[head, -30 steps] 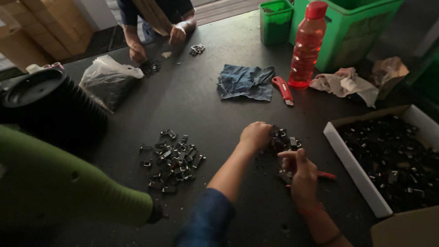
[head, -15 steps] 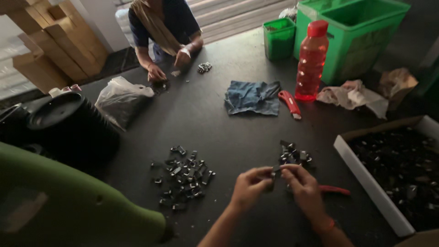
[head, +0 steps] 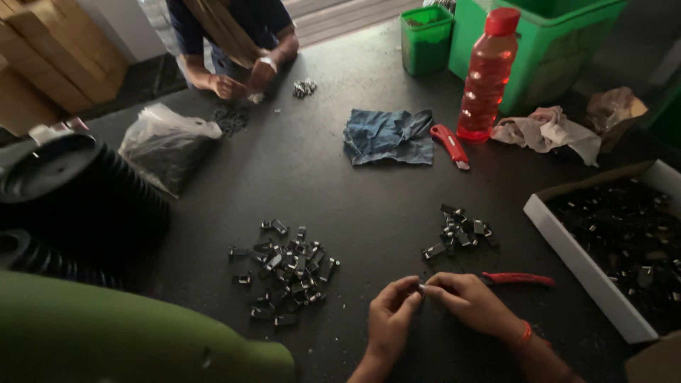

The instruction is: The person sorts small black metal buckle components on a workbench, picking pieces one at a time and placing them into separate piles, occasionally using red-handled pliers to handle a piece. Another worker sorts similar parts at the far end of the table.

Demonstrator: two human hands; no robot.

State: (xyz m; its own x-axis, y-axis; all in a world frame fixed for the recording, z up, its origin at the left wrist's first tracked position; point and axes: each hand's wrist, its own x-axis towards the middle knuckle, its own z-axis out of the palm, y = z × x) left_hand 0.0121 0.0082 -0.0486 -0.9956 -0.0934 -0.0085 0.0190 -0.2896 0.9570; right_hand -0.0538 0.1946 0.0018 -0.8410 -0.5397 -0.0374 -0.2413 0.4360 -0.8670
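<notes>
Metal clip, small and dark, sits pinched between both hands just above the dark surface; its long axis cannot be told. Left hand and right hand grasp it at the fingertips. Red bottle stands upright before a green crate. White-walled box lies at right; a clear plastic bag lies far left.

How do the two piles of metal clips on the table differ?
The left pile is larger and spread wide; the right pile is smaller and tighter. The left pile lies clear of both hands; the right pile sits just above the right hand, beside the red pliers. Both hold small dark clips on the dark table.
</notes>
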